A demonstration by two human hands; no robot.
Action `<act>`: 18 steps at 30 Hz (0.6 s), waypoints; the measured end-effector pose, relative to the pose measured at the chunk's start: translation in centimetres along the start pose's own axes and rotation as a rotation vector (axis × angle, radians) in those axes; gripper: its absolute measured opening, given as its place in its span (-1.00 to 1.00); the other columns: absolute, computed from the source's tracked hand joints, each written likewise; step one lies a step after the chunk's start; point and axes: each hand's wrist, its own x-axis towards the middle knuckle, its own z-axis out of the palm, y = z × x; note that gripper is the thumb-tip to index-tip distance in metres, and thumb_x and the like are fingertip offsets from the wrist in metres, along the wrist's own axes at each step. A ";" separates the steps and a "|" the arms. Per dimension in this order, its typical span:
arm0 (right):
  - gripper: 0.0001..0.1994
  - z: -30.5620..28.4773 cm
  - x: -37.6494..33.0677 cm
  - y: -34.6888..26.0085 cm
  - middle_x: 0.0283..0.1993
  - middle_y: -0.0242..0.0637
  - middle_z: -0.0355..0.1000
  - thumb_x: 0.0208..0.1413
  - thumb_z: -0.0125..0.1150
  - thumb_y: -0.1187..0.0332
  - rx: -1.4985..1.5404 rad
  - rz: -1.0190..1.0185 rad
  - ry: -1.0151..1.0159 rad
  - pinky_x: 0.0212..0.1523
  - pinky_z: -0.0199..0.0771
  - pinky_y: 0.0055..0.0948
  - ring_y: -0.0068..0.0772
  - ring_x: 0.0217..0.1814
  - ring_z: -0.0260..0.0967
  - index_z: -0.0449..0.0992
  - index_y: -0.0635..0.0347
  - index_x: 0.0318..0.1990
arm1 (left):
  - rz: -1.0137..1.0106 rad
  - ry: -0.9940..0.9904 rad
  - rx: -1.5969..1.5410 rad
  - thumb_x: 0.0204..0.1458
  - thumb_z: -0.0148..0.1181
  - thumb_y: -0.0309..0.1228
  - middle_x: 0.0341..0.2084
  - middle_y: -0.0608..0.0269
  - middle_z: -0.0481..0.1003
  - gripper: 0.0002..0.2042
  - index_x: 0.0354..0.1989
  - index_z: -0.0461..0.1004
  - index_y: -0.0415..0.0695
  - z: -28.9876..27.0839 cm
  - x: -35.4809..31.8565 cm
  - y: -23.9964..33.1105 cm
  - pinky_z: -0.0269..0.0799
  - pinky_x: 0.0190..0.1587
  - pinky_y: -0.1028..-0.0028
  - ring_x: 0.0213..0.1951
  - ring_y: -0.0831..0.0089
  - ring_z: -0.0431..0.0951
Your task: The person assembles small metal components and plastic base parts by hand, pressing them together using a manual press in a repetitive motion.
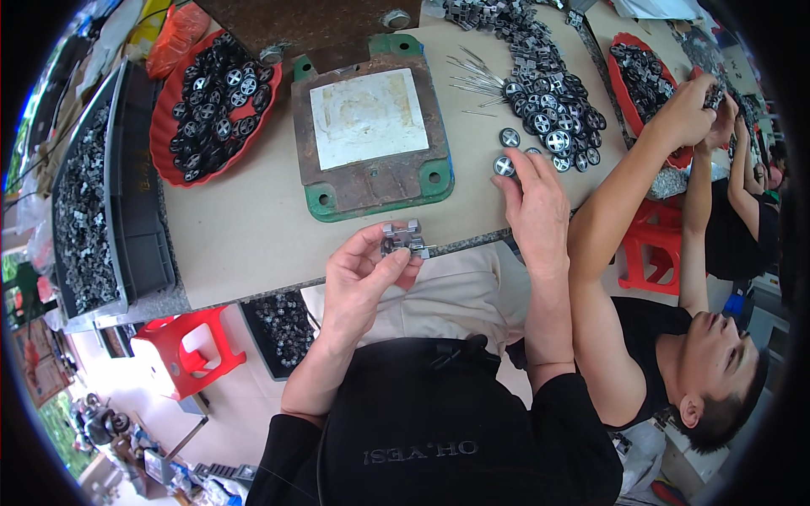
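Small grey metal bracket (403, 239), blocky and notched, pinched between thumb and fingers of left hand (364, 268), just above near edge of counter (245, 236); long axis roughly left to right, a thin pin sticking out toward the right. Right hand (533, 202) flat on the counter, fingers (521, 166) loosely spread, grasping nothing, tips touching a black round wheel (504, 165) with a pale cross-shaped hub. Just beyond, a heap of like wheels (553, 105) beside loose thin metal pins (477, 80). Red shallow tray (164, 126) at left, filled with black wheels. Dark grey crate (139, 194) further left, heaped with small grey metal parts. Rusty square plate on green base (371, 135) at centre, a worn white panel on top. Another person's hand (688, 110) at a second red tray (624, 42) of dark parts.
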 end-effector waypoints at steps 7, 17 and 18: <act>-0.72 -0.8 -0.4 -1.3 -0.30 -0.26 0.38 -0.07 0.25 0.47 0.036 0.057 -0.050 -0.26 0.36 -0.40 -0.30 -0.28 0.36 0.48 0.27 -0.14 | 0.028 0.026 -0.015 0.06 0.12 -0.59 -0.27 0.07 0.50 -0.73 -0.05 0.37 -0.33 0.1 0.0 -0.1 0.55 -0.20 0.46 -0.30 0.36 0.58; -0.62 0.5 -5.1 -4.3 -0.06 -0.36 0.34 0.26 -0.05 0.31 1.437 0.237 -0.550 -0.15 0.33 -0.58 -0.65 -0.21 0.26 0.27 0.30 0.17 | 0.184 0.061 0.125 0.03 0.12 -0.66 -0.20 0.07 0.48 -0.72 -0.04 0.36 -0.38 0.9 -0.4 -0.1 0.54 -0.17 0.47 -0.25 0.43 0.56; -0.62 0.6 -5.3 -4.3 -0.06 -0.36 0.34 0.26 -0.05 0.31 1.437 0.237 -0.555 -0.15 0.33 -0.58 -0.65 -0.21 0.26 0.27 0.30 0.17 | 0.222 0.057 0.160 0.03 0.12 -0.67 -0.19 0.07 0.48 -0.71 -0.04 0.35 -0.39 0.9 -0.4 -0.2 0.54 -0.15 0.47 -0.23 0.44 0.55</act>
